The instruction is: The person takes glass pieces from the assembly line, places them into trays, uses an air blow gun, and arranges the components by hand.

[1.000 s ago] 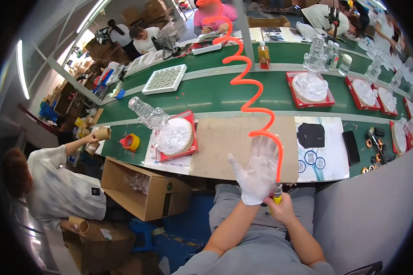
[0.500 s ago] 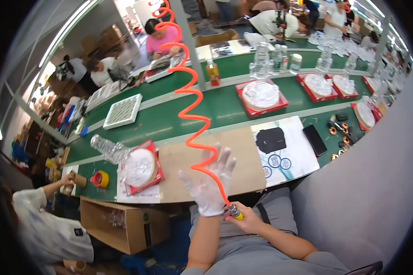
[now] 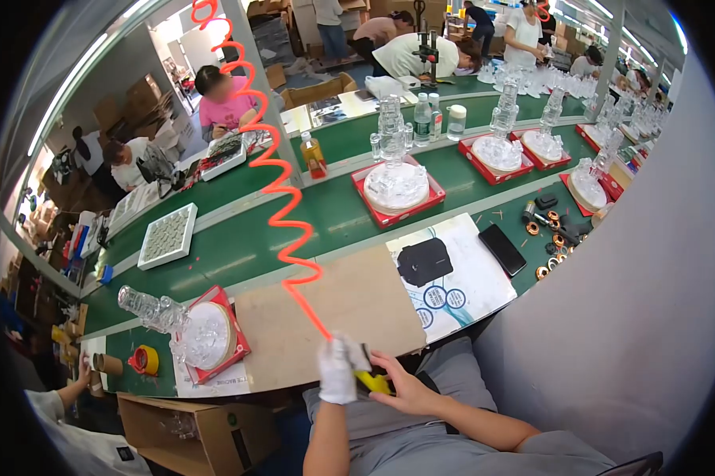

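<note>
My left hand [image 3: 338,371], in a white glove, is closed around the lower end of the orange coiled hose [image 3: 298,297]; the fitting there is hidden by the glove. Right beside it, my bare right hand [image 3: 406,386] grips a yellow tool [image 3: 373,382] between thumb and fingers. Both hands are over my lap at the table's front edge, just below a brown cardboard sheet [image 3: 333,309]. Some motion blur covers the glove and the tool.
Left of the sheet, a clear glass-like piece [image 3: 203,335] rests on a red tray beside red-and-yellow tape [image 3: 144,360]. A black phone [image 3: 502,249] lies right. An open carton [image 3: 238,436] stands below. A co-worker's hand [image 3: 84,366] is far left.
My gloved left hand, spread open before, has closed at the hose end. The yellow tool has tilted in my right hand. The view has swung to the right.
</note>
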`<state>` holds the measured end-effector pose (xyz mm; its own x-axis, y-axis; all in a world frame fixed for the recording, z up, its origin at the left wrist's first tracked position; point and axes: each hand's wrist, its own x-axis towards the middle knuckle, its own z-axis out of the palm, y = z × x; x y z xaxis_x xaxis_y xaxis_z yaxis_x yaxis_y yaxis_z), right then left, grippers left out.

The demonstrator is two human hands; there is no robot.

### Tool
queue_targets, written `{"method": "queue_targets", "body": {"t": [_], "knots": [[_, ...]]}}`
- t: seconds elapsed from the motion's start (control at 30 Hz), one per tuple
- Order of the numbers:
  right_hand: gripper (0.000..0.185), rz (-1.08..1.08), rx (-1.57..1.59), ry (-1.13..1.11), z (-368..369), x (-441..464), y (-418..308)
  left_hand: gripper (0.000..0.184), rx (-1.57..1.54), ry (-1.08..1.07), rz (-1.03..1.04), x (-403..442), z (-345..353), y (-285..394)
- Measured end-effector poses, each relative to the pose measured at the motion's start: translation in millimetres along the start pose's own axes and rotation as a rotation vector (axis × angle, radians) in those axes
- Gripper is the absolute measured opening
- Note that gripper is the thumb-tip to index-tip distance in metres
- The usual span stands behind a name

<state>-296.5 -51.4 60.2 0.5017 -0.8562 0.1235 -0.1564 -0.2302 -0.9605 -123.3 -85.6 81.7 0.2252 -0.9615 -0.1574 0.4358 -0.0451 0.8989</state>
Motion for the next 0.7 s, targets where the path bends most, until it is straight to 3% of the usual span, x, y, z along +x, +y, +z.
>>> {"method": "queue_targets", "body": {"t": [0.07,0.13,0.2,0.23,0.33,0.57,0.6,0.67,0.7], "knots": [[0.07,0.008,0.028,0.036,-4,-6,-1,0.031,-0.262,-0.071,0.025,21,-19,27],[0.061,0.096,0.08,0.049,-9,-9,7,0.034,-0.326,0.069,0.047,54,-62,20],[0.056,0.216,0.195,0.008,-16,-7,24,0.032,-0.2,0.29,0.043,75,-88,10],[0.049,0.165,0.176,0.055,-18,-7,27,0.031,-0.134,0.396,0.04,84,-97,3],[0.048,0.188,0.241,0.028,-39,14,34,0.025,0.239,0.485,0.115,98,-117,-27],[0.041,0.077,-0.164,0.17,-143,181,7,0.016,0.512,0.318,0.153,107,-137,-49],[0.042,-0.058,-0.115,0.286,-156,215,8,0.017,0.487,0.322,0.152,105,-136,-48],[0.045,-0.221,-0.348,0.386,-196,288,5,0.018,0.434,0.326,0.158,105,-136,-50],[0.046,-0.213,-0.379,0.419,-211,319,-16,0.018,0.412,0.312,0.167,104,-135,-47]]}}
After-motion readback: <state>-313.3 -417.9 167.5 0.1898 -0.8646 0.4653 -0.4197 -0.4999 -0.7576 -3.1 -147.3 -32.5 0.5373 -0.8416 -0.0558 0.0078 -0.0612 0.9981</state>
